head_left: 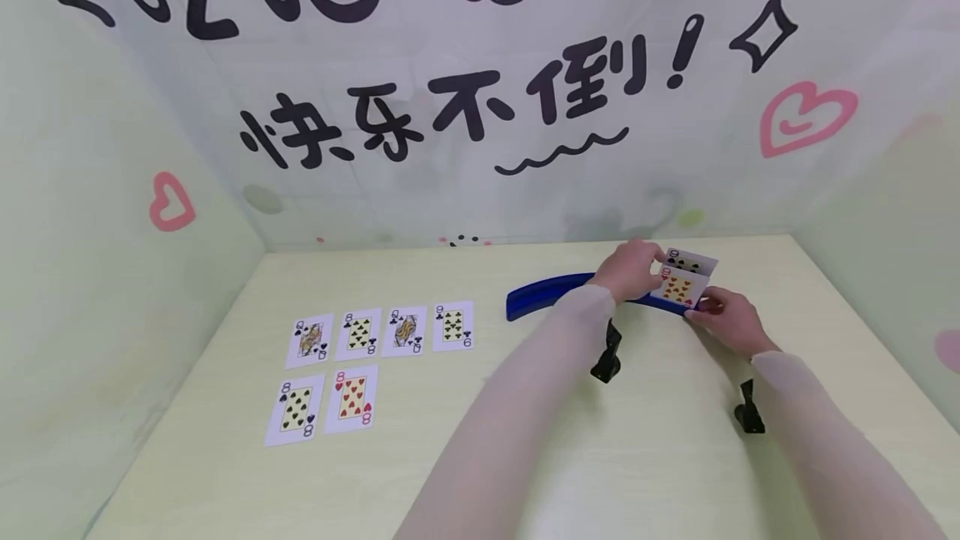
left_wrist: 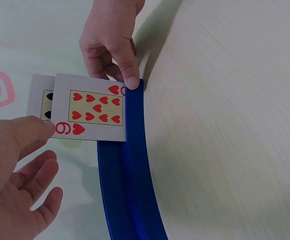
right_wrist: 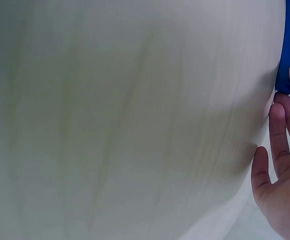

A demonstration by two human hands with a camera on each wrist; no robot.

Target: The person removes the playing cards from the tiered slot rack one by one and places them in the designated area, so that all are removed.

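Note:
The nine of hearts [left_wrist: 95,107] stands in the right end of a curved blue card holder [head_left: 543,294]. Behind it a black-suited nine, seemingly of spades [head_left: 697,261], sticks up higher. My left hand [head_left: 628,267] pinches this rear card at its left edge, its thumb [left_wrist: 27,131] overlapping the corner of the hearts card in the left wrist view. My right hand [head_left: 726,319] grips the holder's right end, thumb on the front wall and the other fingers behind. In the right wrist view, only the blue end and part of the right hand [right_wrist: 285,195] show.
Left on the pale table [head_left: 225,482] lie face-up cards in two rows: queen of spades [head_left: 309,341], eight of clubs [head_left: 358,335], queen of clubs [head_left: 404,332], nine of clubs [head_left: 453,326]; below, eight of spades [head_left: 296,412] and eight of hearts [head_left: 351,400]. A printed cloth wall [head_left: 420,207] stands behind.

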